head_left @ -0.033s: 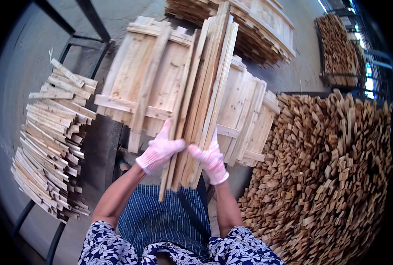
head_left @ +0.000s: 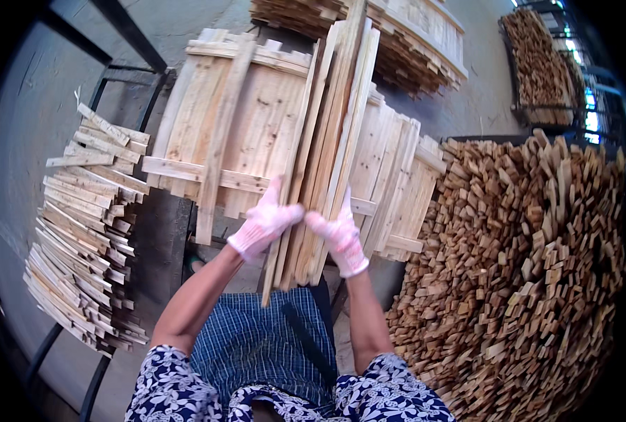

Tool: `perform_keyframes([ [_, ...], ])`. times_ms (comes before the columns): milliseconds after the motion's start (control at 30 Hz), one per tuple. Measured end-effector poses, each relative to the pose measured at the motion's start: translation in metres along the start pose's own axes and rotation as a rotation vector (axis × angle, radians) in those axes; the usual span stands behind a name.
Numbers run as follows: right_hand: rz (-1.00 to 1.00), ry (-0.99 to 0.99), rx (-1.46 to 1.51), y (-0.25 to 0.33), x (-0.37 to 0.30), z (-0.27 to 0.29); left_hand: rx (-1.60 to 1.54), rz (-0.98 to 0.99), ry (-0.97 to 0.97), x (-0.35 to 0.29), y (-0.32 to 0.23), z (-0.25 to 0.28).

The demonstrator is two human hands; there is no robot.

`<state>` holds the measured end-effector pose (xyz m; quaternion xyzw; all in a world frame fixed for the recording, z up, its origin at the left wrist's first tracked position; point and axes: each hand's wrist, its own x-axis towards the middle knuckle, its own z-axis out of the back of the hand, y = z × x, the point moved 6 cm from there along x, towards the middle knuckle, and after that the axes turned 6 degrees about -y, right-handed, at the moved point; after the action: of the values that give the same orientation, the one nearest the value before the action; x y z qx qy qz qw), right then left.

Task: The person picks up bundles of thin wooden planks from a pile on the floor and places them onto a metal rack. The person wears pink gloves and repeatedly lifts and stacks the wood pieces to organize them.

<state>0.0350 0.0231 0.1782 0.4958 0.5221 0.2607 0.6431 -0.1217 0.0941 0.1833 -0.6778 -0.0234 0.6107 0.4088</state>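
Both my hands wear pale pink knitted gloves and clasp a bundle of long wooden slats [head_left: 325, 148] from its two sides, close to its near end. My left hand [head_left: 263, 225] presses the left side, with its thumb over the top slats. On the opposite side is my right hand [head_left: 341, 240], its thumb also on top; the undersides of its fingers are hidden. The slats point away from me, with uneven ends. Below the bundle lie nailed wooden panels [head_left: 262, 130], and one single slat [head_left: 223, 130] rests across the left panel. More panels [head_left: 386, 158] show to the right.
At left, a black metal rack [head_left: 155, 88] carries a row of thin wood strips [head_left: 81, 239]. A large stack of short wood pieces [head_left: 502, 281] fills the right side. Farther off stand stacked panels [head_left: 425, 35] and another wood stack [head_left: 538, 70].
My hands and the near end of the slat bundle are slightly higher in the picture, farther from my body. Both hands keep their grip on it. The view has shifted a little.
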Motion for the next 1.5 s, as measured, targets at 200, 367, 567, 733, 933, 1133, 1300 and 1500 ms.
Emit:
perform_keyframes([
  [200, -0.064, -0.155, -0.004, -0.008, 0.060, 0.113, -0.162, -0.046, -0.068, 0.137, 0.012, -0.112],
  [367, -0.138, -0.293, -0.151, -0.055, 0.009, 0.232, 0.090, 0.063, -0.321, 0.139, 0.009, -0.145],
  [567, -0.199, -0.513, -1.002, -0.093, 0.002, 0.379, 0.169, 0.028, -0.506, 0.153, 0.020, -0.167],
  [733, -0.437, -0.518, -1.006, -0.128, 0.027, 0.421, 0.233, 0.101, -0.540, 0.152, 0.019, -0.161],
  [933, -0.396, -0.684, -0.639, -0.175, 0.011, 0.465, 0.301, 0.089, -0.584, 0.156, 0.021, -0.165],
  [1133, -0.280, -0.723, -0.690, -0.141, 0.001, 0.472, 0.364, 0.083, -0.581, 0.170, 0.046, -0.149],
  [1300, -0.237, -0.712, -0.671, -0.096, -0.009, 0.455, 0.273, 0.101, -0.561, 0.151, 0.029, -0.155],
  [1500, -0.553, -0.739, -0.861, -0.153, 0.014, 0.486, 0.210, 0.075, -0.548, 0.188, 0.083, -0.139],
])
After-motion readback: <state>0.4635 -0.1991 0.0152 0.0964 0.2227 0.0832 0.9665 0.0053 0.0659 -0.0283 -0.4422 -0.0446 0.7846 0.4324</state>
